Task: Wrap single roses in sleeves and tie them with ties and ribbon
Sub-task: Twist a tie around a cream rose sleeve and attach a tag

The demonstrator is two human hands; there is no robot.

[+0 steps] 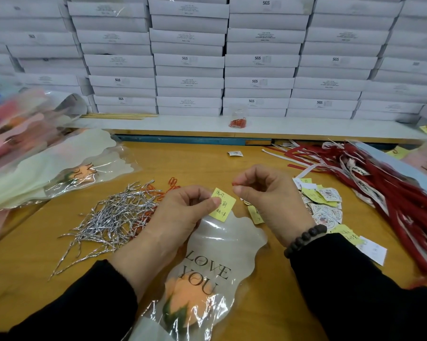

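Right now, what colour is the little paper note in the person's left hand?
Yellow, with dark handwriting. The note shows best in the head view, pinched by the left hand.

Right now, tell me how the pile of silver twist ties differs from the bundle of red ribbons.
The pile of silver twist ties is metallic, short and crinkled; the bundle of red ribbons is matte, long and flat. The ties lie scattered left of the left hand; the ribbons lie roughly parallel, right of the right hand. Both rest loose on the wooden table.

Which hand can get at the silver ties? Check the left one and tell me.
Probably yes: the left hand is right beside the silver ties, nothing between them. But its fingers pinch the yellow note, so that goes down first.
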